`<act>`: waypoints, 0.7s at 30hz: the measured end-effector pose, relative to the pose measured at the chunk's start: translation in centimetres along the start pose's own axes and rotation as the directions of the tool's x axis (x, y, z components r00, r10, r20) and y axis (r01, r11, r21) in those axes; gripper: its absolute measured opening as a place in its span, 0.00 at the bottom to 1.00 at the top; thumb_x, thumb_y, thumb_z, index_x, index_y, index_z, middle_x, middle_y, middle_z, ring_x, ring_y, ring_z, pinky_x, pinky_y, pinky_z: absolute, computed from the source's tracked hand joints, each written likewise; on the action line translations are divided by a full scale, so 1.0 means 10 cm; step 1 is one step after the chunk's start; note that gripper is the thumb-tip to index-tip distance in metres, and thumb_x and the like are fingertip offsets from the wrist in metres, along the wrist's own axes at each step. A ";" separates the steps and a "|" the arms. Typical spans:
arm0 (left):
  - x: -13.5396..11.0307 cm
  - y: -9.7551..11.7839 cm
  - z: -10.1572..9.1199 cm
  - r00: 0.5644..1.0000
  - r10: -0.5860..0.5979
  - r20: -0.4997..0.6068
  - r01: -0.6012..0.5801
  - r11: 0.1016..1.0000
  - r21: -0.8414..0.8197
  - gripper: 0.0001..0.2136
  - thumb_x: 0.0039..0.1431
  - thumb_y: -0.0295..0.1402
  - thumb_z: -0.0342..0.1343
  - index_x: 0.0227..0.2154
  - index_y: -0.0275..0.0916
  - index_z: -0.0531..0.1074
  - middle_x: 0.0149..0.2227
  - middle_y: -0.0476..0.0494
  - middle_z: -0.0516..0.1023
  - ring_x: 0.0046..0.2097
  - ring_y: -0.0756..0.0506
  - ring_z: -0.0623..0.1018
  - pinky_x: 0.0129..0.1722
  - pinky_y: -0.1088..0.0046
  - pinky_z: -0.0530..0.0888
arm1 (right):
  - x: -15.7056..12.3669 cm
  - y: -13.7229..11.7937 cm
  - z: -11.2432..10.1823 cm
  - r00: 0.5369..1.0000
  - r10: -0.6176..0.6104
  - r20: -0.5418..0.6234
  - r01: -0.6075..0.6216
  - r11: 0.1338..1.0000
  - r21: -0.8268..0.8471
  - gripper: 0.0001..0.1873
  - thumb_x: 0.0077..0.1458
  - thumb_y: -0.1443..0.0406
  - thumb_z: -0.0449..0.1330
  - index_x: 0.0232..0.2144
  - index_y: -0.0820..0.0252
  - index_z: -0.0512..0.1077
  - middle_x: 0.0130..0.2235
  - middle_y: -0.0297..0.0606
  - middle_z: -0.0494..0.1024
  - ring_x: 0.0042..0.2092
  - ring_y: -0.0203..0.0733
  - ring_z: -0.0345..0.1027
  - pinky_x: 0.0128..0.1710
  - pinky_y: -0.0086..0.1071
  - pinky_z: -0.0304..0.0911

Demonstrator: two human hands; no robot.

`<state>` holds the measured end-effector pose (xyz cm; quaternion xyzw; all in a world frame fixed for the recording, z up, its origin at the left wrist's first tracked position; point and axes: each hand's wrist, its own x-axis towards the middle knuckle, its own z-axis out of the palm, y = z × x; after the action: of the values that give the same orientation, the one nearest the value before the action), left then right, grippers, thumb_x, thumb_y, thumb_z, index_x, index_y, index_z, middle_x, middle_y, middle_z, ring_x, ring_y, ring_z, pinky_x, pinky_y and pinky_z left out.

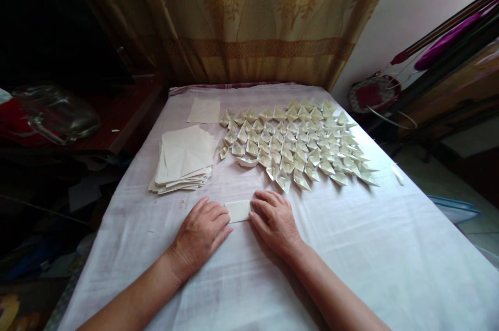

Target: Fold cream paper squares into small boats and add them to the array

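Note:
A small folded piece of cream paper (238,211) lies on the white cloth between my hands. My left hand (201,233) rests palm down with its fingertips pressed on the paper's left end. My right hand (274,219) lies palm down too, fingers curled onto the paper's right end. Behind the hands, several folded paper boats (296,141) stand in rows. A stack of flat paper sheets (184,159) sits to the left of them, and one single sheet (204,110) lies beyond the stack.
The table (390,258) is covered with a white cloth. A gold curtain (249,19) hangs behind it. A dark wooden shelf with a glass jar (58,113) stands at the left. Rods and clutter (440,35) lean at the right.

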<state>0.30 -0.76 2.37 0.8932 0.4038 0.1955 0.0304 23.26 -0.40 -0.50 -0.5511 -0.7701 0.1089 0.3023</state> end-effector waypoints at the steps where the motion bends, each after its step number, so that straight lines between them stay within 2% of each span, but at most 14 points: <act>1: 0.02 0.02 0.01 1.000 -0.021 0.000 0.021 1.000 -0.003 0.03 0.63 0.32 0.56 0.38 0.42 0.74 0.41 0.47 0.80 0.46 0.44 0.77 0.59 0.57 0.66 | 0.00 -0.01 0.02 1.000 0.008 -0.015 -0.008 1.000 0.010 0.09 0.56 0.63 0.62 0.41 0.54 0.76 0.51 0.43 0.78 0.54 0.51 0.68 0.53 0.47 0.61; 6: 0.05 0.04 0.11 0.995 -0.073 -0.071 0.074 0.997 0.006 0.04 0.62 0.31 0.56 0.40 0.41 0.71 0.41 0.44 0.78 0.44 0.42 0.76 0.52 0.59 0.73 | -0.03 -0.03 0.06 0.998 0.000 -0.069 0.009 0.992 0.123 0.08 0.53 0.65 0.64 0.38 0.55 0.75 0.49 0.43 0.78 0.53 0.50 0.69 0.52 0.46 0.62; 9: 0.06 0.01 0.17 0.985 -0.093 -0.144 0.095 0.995 0.006 0.12 0.63 0.30 0.55 0.48 0.41 0.68 0.45 0.41 0.77 0.47 0.41 0.76 0.50 0.61 0.75 | -0.04 -0.08 0.06 0.997 -0.019 -0.076 0.035 0.974 0.225 0.05 0.52 0.66 0.62 0.35 0.55 0.74 0.47 0.42 0.78 0.51 0.48 0.69 0.51 0.44 0.63; 13: 0.13 -0.05 0.21 0.983 -0.123 -0.135 0.121 0.992 -0.021 0.23 0.62 0.29 0.55 0.59 0.41 0.61 0.51 0.38 0.73 0.52 0.40 0.75 0.51 0.61 0.75 | -0.02 -0.19 0.06 0.997 -0.075 -0.035 0.082 0.947 0.311 0.04 0.53 0.69 0.59 0.32 0.55 0.72 0.41 0.39 0.79 0.45 0.45 0.70 0.47 0.41 0.63; 15: 0.18 -0.06 0.21 0.986 -0.109 -0.125 0.108 0.994 -0.019 0.22 0.61 0.28 0.55 0.58 0.41 0.63 0.51 0.38 0.73 0.52 0.40 0.75 0.51 0.61 0.76 | -0.01 -0.23 0.05 0.995 -0.091 -0.028 0.096 0.945 0.312 0.06 0.53 0.71 0.57 0.31 0.55 0.71 0.35 0.36 0.79 0.41 0.43 0.70 0.45 0.39 0.63; 17: 0.21 -0.06 0.19 0.989 -0.080 -0.122 0.080 0.997 -0.006 0.16 0.60 0.26 0.55 0.52 0.41 0.68 0.49 0.40 0.75 0.50 0.41 0.76 0.50 0.61 0.75 | -0.01 -0.25 0.03 0.993 -0.109 -0.051 0.119 0.950 0.289 0.08 0.53 0.72 0.55 0.29 0.55 0.70 0.31 0.34 0.77 0.40 0.42 0.69 0.43 0.38 0.61; 19: 0.24 -0.05 0.16 0.988 -0.039 -0.146 0.042 0.999 0.018 0.12 0.60 0.24 0.54 0.45 0.42 0.71 0.46 0.42 0.77 0.49 0.41 0.75 0.50 0.61 0.74 | -0.02 -0.25 0.00 0.989 -0.129 -0.077 0.145 0.954 0.263 0.08 0.52 0.73 0.55 0.29 0.55 0.70 0.30 0.33 0.77 0.40 0.42 0.69 0.44 0.38 0.60; 21: 0.27 -0.04 0.15 0.982 0.004 -0.187 0.006 0.998 0.056 0.12 0.60 0.23 0.53 0.44 0.42 0.72 0.45 0.42 0.77 0.48 0.41 0.75 0.51 0.61 0.73 | -0.03 -0.24 -0.03 0.988 -0.132 -0.078 0.147 0.958 0.248 0.09 0.51 0.73 0.55 0.30 0.55 0.70 0.31 0.32 0.78 0.41 0.43 0.69 0.45 0.38 0.59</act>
<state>2.16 1.67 1.78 0.8712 0.4105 0.2673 -0.0326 21.58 -1.59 0.84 -0.4554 -0.7773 0.1679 0.4003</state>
